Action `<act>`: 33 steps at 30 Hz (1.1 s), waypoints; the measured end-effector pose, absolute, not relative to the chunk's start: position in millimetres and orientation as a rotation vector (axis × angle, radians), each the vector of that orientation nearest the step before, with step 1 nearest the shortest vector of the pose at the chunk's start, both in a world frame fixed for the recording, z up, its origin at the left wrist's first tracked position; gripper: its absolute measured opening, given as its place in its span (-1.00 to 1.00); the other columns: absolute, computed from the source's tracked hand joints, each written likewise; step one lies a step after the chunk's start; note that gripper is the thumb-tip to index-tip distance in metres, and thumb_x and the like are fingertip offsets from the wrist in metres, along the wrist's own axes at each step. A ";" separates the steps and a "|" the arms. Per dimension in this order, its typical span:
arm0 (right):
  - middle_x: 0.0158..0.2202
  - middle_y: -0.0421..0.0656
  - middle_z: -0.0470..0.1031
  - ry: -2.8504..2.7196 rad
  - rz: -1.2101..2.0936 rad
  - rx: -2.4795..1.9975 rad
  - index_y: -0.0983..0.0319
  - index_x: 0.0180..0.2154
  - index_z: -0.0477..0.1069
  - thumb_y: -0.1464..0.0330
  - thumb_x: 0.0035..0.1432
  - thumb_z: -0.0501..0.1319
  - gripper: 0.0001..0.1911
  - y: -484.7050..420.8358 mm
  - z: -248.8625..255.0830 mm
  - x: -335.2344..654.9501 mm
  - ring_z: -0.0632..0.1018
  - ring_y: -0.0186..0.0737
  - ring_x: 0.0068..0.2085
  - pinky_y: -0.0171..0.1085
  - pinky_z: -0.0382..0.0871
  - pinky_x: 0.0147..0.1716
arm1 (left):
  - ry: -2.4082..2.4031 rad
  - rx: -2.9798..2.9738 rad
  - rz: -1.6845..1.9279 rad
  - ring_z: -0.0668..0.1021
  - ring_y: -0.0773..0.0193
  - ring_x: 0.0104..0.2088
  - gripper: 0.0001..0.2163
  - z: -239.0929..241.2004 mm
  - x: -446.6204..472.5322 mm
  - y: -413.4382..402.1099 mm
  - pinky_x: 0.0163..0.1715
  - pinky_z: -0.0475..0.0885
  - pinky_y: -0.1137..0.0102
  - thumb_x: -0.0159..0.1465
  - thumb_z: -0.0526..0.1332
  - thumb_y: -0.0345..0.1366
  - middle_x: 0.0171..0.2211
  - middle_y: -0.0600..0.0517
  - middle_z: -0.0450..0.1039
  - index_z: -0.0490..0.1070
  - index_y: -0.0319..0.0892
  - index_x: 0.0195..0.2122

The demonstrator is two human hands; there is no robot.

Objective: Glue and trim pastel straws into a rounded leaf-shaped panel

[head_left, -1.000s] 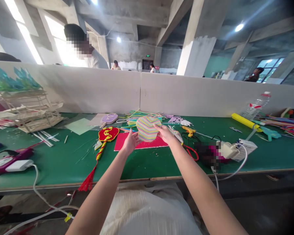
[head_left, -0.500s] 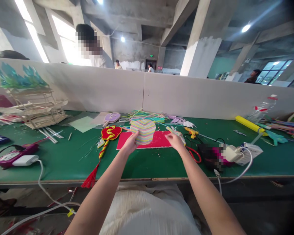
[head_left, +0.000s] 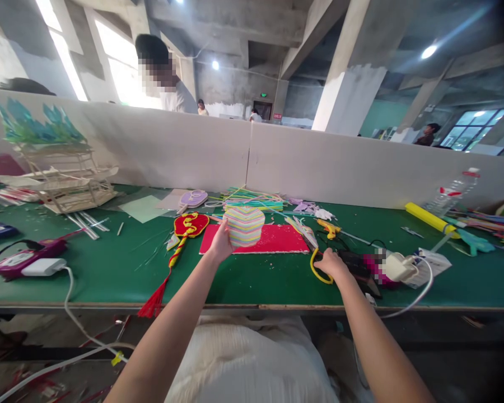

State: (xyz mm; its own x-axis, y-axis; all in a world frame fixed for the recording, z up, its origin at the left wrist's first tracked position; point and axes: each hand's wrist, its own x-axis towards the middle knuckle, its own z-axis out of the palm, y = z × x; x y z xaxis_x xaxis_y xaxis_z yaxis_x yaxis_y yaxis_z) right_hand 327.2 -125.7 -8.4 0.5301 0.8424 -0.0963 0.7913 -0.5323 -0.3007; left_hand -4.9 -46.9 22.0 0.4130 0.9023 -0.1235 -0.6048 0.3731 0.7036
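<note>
My left hand (head_left: 220, 244) is closed on the edge of a rounded piece woven in pastel stripes (head_left: 244, 225), holding it upright just above a red foam sheet (head_left: 277, 239) on the green table (head_left: 109, 274). My right hand (head_left: 331, 263) is lower and to the right, its fingers curled over a yellow loop handle (head_left: 316, 270) that looks like scissors, beside a dark object with white cable (head_left: 403, 267). A yellow glue gun (head_left: 328, 226) lies just beyond that hand.
A red-and-yellow ornament with a tassel (head_left: 188, 225) lies left of the foam. Coloured straws (head_left: 252, 198) are heaped at the back. A wooden model (head_left: 67, 184), a white charger (head_left: 42, 267), a plastic bottle (head_left: 453, 191) and a yellow tube (head_left: 428, 217) stand around. A person (head_left: 172, 95) works behind the divider.
My right hand let go of the striped piece and moved right and down to the yellow loop handle. My left hand kept the piece and lowered it slightly.
</note>
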 end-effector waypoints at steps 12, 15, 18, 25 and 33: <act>-0.22 0.02 0.48 -1.016 0.392 -2.140 0.22 0.02 0.14 0.30 -0.05 0.20 -0.44 -147.2 -6.5 319.9 0.53 0.09 -0.16 -0.08 0.34 -0.24 | 0.571 0.568 1.121 0.55 0.03 -0.05 -0.57 22.6 1.7 -43.3 -0.09 0.44 0.19 0.27 0.03 -0.28 -0.15 -0.11 0.57 0.26 -0.27 0.15; -0.28 -0.08 0.48 -0.984 0.502 -1.855 0.17 0.00 0.17 0.18 -0.05 0.20 -0.45 -147.3 -2.1 290.3 0.53 -0.07 -0.33 -0.19 0.37 -0.38 | 0.558 0.556 1.169 0.54 0.05 -0.03 -0.57 23.7 9.8 -45.7 -0.07 0.43 0.20 0.28 0.01 -0.29 -0.13 -0.09 0.56 0.22 -0.25 0.17; -0.42 -0.13 0.48 -0.976 0.741 -1.558 0.18 -0.24 0.28 -0.03 -0.04 0.13 -0.54 -135.2 0.2 241.6 0.42 -0.25 -0.58 -0.25 0.31 -0.60 | 0.526 0.561 1.196 0.51 0.06 0.00 -0.59 25.1 21.4 -51.3 -0.05 0.42 0.20 0.30 -0.01 -0.28 -0.07 -0.09 0.53 0.23 -0.24 0.16; -0.64 -0.34 0.29 -0.858 1.007 -1.103 0.15 -0.41 0.22 0.02 -0.20 0.33 -0.55 -103.1 6.5 159.1 0.32 -0.40 -0.66 -0.36 0.26 -0.68 | 0.451 0.638 1.198 0.51 0.15 -0.01 -0.73 23.1 36.7 -70.4 -0.07 0.41 0.29 0.30 0.06 -0.25 -0.04 -0.05 0.51 0.38 -0.17 -0.03; -0.68 -0.41 0.23 -0.951 1.008 -1.036 0.17 -0.37 0.29 0.18 -0.26 0.40 -0.58 -95.0 30.6 204.4 0.28 -0.44 -0.71 -0.41 0.16 -0.74 | 0.487 0.807 1.117 0.58 0.23 -0.29 -0.73 22.6 2.7 -73.9 -0.28 0.47 0.36 0.23 0.13 -0.06 -0.33 0.03 0.56 0.44 -0.11 -0.19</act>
State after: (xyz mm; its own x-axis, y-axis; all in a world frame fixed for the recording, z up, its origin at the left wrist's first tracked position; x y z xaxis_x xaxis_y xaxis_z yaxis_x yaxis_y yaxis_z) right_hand 204.4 -95.0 30.6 0.2567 0.9565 0.1389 -0.1937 0.1917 -0.9621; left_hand 2.7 -73.9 22.6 0.3804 0.9238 0.0448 -0.5959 0.2077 0.7757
